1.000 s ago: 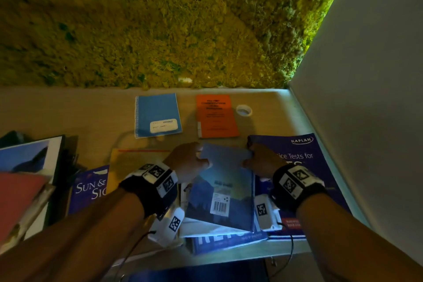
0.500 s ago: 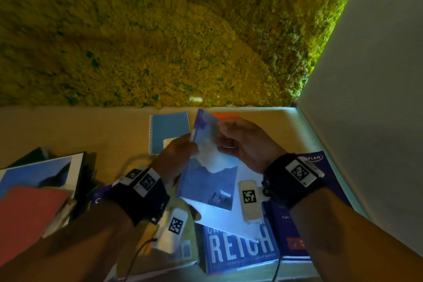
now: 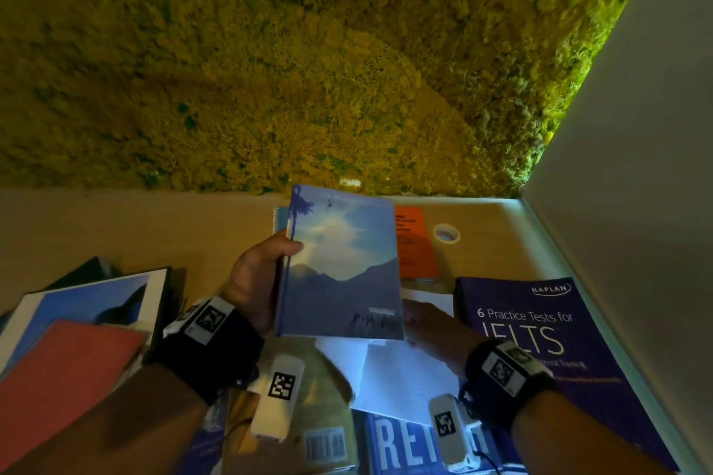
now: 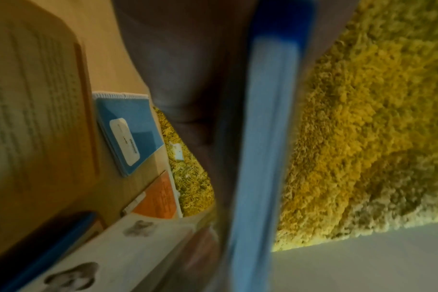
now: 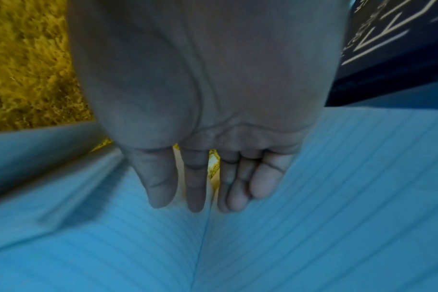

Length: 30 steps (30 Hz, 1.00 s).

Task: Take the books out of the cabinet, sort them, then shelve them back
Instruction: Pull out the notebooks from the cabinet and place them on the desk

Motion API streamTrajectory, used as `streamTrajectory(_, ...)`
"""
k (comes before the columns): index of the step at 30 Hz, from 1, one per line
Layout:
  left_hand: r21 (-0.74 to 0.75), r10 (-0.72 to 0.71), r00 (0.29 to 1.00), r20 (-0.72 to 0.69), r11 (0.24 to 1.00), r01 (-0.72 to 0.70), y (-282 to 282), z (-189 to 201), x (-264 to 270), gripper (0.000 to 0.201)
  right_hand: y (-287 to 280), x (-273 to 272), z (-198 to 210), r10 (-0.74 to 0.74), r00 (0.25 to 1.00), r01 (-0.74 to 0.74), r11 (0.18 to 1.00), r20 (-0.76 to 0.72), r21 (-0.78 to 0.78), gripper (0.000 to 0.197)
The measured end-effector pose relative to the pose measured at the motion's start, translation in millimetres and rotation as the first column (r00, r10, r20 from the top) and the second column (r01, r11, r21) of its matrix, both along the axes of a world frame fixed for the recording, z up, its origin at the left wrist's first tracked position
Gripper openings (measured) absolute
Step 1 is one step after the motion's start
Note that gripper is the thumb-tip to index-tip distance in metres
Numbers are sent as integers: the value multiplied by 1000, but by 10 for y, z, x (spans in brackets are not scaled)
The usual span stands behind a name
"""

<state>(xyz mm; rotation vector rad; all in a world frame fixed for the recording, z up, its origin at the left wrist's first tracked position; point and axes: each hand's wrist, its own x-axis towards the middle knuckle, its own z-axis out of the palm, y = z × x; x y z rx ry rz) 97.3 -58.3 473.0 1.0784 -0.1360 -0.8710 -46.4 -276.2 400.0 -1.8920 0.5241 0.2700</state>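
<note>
A thin blue book with a mountain-and-cloud cover is held up off the wooden table, cover facing me. My left hand grips it by the spine edge, thumb on the front; the left wrist view shows the book's edge close up and blurred. My right hand is lower, partly hidden behind the book's bottom corner. Its fingers lie straight over white lined sheets and hold nothing.
A purple Kaplan IELTS book lies right, against the white side wall. An orange booklet, a tape roll and a blue spiral notebook lie at the back. A blue REICH book is near, a book stack left.
The blue book has gone from lying on the pile, through both hands, to upright in my left hand alone. My right hand let go and dropped onto the lined sheets.
</note>
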Motion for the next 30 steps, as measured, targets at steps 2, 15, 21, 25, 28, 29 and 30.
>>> streamTrajectory(2, 42, 85, 996, 29, 995, -86, -4, 15, 56, 47, 2, -27, 57, -123, 992, 116, 980, 30, 164, 19)
streamTrajectory(15, -28, 124, 992, 35, 992, -123, -88, 221, 21, 44, -261, 118, 1089, -342, 804, 250, 936, 486, 246, 33)
streamTrajectory(21, -162, 101, 995, -27, 981, -104, -37, 170, 41, 41, 26, 229, 813, -156, 934, 7, 907, 322, 420, 45)
streamTrajectory(25, -252, 93, 989, 115, 966, -61, 36, 53, 51, 47, 88, 338, 873, -214, 909, 123, 957, 357, 262, 22)
streamTrajectory(28, -162, 130, 931, 341, 984, -78, 102, -60, -11, 29, 30, 406, 937, -217, 873, 194, 976, 438, 98, 13)
streamTrajectory(29, -144, 116, 906, 407, 988, -61, 137, -98, -17, 23, 12, 404, 951, -212, 859, 188, 977, 466, 98, 19)
streamTrajectory(30, -117, 82, 884, 461, 993, -32, 169, -71, -88, 44, -6, 399, 951, -216, 846, 158, 975, 487, 158, 27)
